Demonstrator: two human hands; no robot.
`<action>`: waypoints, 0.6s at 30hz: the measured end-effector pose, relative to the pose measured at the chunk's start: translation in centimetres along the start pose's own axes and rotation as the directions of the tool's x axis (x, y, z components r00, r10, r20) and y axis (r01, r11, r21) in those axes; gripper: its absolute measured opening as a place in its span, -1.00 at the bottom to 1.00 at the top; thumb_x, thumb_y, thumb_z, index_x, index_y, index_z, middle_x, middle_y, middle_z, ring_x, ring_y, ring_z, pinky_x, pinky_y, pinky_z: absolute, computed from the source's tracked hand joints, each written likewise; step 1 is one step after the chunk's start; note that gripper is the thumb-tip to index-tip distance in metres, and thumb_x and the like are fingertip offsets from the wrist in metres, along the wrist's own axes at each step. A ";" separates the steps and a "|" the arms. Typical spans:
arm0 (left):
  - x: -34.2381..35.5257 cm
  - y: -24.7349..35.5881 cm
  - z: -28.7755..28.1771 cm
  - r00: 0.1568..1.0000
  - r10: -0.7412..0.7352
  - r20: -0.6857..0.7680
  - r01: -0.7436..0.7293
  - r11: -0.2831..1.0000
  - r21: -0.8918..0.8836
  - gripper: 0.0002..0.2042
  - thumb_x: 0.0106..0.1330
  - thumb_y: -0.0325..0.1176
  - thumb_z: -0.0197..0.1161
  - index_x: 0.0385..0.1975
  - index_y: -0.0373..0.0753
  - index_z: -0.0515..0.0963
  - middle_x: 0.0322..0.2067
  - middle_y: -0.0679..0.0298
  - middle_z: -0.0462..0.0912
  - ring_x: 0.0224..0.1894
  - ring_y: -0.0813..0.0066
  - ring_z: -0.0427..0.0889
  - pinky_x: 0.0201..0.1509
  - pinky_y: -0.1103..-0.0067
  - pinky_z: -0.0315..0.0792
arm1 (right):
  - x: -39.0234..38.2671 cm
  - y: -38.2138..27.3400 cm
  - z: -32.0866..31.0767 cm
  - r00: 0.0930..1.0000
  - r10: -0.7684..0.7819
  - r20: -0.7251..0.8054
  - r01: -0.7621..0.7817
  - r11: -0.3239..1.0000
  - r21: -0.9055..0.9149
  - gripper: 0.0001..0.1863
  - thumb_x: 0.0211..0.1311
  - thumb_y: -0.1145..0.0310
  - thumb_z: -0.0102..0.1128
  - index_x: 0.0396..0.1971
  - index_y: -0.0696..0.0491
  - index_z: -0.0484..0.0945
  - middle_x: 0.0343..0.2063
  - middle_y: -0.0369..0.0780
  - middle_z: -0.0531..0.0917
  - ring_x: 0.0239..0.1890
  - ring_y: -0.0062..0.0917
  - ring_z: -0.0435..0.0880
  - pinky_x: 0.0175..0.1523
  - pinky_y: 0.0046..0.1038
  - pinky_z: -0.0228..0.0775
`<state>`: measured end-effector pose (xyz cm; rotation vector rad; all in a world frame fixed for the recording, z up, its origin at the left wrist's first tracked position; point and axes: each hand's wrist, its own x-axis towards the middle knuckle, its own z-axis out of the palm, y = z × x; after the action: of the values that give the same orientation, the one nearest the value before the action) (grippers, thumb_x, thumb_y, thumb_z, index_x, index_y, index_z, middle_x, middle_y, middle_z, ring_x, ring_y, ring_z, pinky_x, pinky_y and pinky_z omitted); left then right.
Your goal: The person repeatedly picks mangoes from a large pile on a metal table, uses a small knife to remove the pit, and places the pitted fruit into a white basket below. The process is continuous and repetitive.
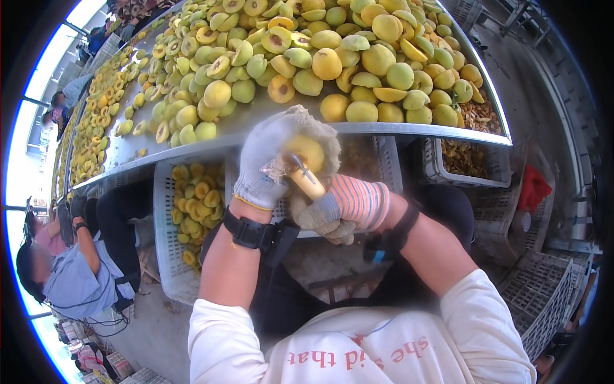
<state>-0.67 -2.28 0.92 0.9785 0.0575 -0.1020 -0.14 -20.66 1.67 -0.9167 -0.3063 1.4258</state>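
A yellow fruit (306,150) sits at the centre of the frame, just below the near edge of the table, cupped in the left hand (272,153), whose white knitted glove is closed around it. The right hand (348,205), in a glove with orange and grey stripes, is clamped on the pale handle of a small tool (309,184) just below and to the right of the fruit; its metal blade overlaps the fruit's lower face, though whether it has cut in cannot be told. Dark straps circle both wrists. Above the hands, a metal table (448,133) carries a large heap of green and yellow fruit (326,61), many pieces halved with brown middles showing, thinning out toward the upper left. Below the table edge, left of centre, a white crate (160,237) holds fruit halves (197,201); at the right, another crate (476,181) holds brown bits (465,157), with a red cloth or bag (533,189) beside it. Grey slatted crates (540,294) stand at the lower right. At the left edge of the frame sits a co-worker (83,275) in a blue-grey shirt
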 end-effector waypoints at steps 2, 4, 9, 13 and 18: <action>0.0 -0.5 -0.4 0.999 -0.046 -0.002 0.046 0.991 -0.123 -0.62 0.51 -0.15 0.07 -0.22 -0.43 0.58 -0.27 -0.12 0.69 -0.32 -0.01 0.72 -0.25 0.20 0.70 | 0.1 0.3 -0.3 0.999 0.002 0.054 -0.005 0.999 0.053 -0.77 0.11 0.31 0.43 -0.38 0.06 0.54 -0.72 -0.37 0.41 -0.79 -0.70 0.31 -0.70 -0.58 0.14; -0.3 -0.4 0.2 0.996 -0.086 0.025 0.090 0.959 -0.267 -0.62 0.52 -0.15 0.07 -0.22 -0.43 0.57 -0.26 -0.09 0.70 -0.30 0.02 0.72 -0.23 0.21 0.71 | 0.0 0.2 -1.0 0.992 0.024 0.123 -0.043 0.988 0.150 -0.75 0.08 0.33 0.45 -0.36 0.08 0.55 -0.71 -0.34 0.44 -0.80 -0.68 0.34 -0.71 -0.57 0.15; -1.6 0.3 1.8 0.990 0.060 -0.130 -0.096 0.952 -0.291 -0.60 0.59 -0.15 -0.06 -0.10 -0.43 0.54 -0.23 -0.05 0.71 -0.29 0.15 0.74 -0.19 0.28 0.73 | -3.9 -0.1 -1.6 0.998 -0.051 0.029 0.053 0.995 -0.084 -0.77 0.11 0.31 0.43 -0.35 0.07 0.56 -0.69 -0.38 0.44 -0.76 -0.70 0.38 -0.68 -0.59 0.18; -4.8 3.2 1.1 0.972 0.216 -0.090 -0.217 0.976 0.003 -0.63 0.61 -0.21 -0.08 -0.10 -0.42 0.55 -0.23 -0.04 0.71 -0.25 0.25 0.75 -0.16 0.34 0.73 | -3.7 0.3 -3.0 0.897 -0.161 -0.411 -0.269 0.540 -0.797 -0.73 0.22 0.23 0.36 -0.26 0.10 0.55 -0.60 -0.22 0.61 -0.56 -0.40 0.63 -0.47 -0.36 0.41; -8.6 9.0 -5.7 0.734 0.474 -0.487 0.040 0.686 0.727 -0.63 0.45 -0.16 0.24 -0.02 -0.39 0.59 -0.23 0.15 0.70 -0.34 0.56 0.63 -0.23 0.69 0.52 | -5.1 1.3 -3.8 0.770 -0.411 -0.487 -0.504 0.077 -0.861 -0.74 0.22 0.26 0.25 -0.18 0.10 0.55 -0.45 -0.02 0.70 -0.31 -0.06 0.71 -0.22 -0.12 0.52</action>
<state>-8.27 7.96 6.02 1.7625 0.5789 0.5179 0.66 -26.87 0.05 -2.6130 -0.7941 0.5805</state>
